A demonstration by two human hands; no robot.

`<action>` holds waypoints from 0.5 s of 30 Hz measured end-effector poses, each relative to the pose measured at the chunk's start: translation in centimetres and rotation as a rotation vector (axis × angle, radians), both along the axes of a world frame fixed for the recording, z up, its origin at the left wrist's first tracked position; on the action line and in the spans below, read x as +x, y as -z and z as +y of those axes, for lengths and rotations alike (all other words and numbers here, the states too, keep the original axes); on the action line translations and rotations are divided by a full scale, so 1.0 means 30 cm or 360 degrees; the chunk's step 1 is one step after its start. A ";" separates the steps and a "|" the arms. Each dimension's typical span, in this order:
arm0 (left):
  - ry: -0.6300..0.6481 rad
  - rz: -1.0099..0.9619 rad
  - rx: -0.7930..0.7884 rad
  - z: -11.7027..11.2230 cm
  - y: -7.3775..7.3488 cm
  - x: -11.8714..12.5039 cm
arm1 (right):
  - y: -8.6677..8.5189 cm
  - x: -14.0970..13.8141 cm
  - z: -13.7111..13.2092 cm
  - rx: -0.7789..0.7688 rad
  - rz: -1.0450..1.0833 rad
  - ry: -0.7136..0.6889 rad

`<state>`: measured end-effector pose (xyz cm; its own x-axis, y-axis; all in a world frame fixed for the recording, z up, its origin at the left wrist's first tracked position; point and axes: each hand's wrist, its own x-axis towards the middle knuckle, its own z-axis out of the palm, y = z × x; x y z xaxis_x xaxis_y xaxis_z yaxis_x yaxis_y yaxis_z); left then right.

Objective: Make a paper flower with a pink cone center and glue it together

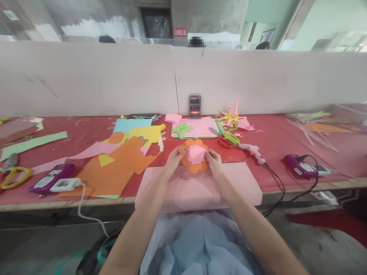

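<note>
Between my two hands is a paper flower [196,167] with orange scalloped petals and a pink paper piece [196,153] at its middle. My left hand [173,158] pinches the flower's left edge. On the other side my right hand [214,159] has its fingertips closed at the right edge, by the pink piece. Under the flower lie a red sheet [229,153] and a large pale pink sheet [197,187] that hangs over the table's front edge. Green paper strips [182,130] rest on a pink sheet just beyond.
Orange paper [111,172], yellow paper [149,133] and blue paper [132,125] lie left. To the right are scissors [229,136] and a corded glue gun [254,151]. Purple power strips [53,177] [301,166] stand near both sides. A white partition [114,80] closes the back.
</note>
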<state>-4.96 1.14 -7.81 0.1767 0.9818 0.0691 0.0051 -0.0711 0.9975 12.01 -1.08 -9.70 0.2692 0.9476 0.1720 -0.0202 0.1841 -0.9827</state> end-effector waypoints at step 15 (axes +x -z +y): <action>-0.0049 0.0004 -0.0006 0.011 0.000 0.003 | 0.009 0.001 0.004 0.0008 0.0003 -0.0042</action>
<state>-4.88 1.47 -7.81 0.1465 0.9871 0.0652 0.0100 -0.0673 0.9977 12.05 -0.97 -9.96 0.2446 0.9534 0.1764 -0.0272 0.1886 -0.9817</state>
